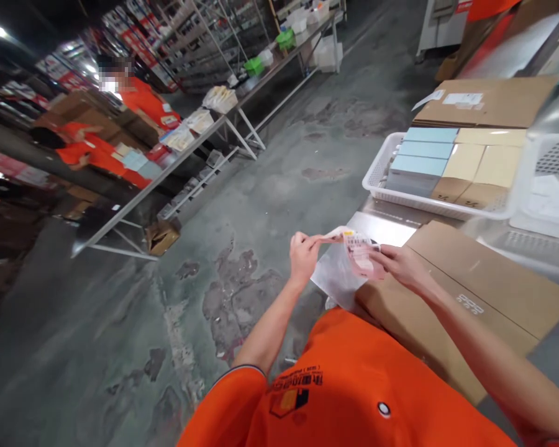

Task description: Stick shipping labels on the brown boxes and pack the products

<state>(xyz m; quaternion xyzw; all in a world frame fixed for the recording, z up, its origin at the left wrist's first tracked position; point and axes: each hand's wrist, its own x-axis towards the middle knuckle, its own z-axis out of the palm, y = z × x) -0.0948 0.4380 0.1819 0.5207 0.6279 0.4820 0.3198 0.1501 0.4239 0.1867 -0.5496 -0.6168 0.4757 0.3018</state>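
On the left side, I am seeing two people [146, 102] who are standing at a long table [121, 210]. My left hand [304, 256] is pinching one end of the pink packet [364, 256], which is staying between both hands. My right hand [395, 264] is clamping its other edge, near flat cardboard [466, 298]. Behind, a white basket [414, 202] is holding blue and cream boxes [487, 158].

The orange shirt [354, 379] has lettering [298, 380] (black, perhaps).
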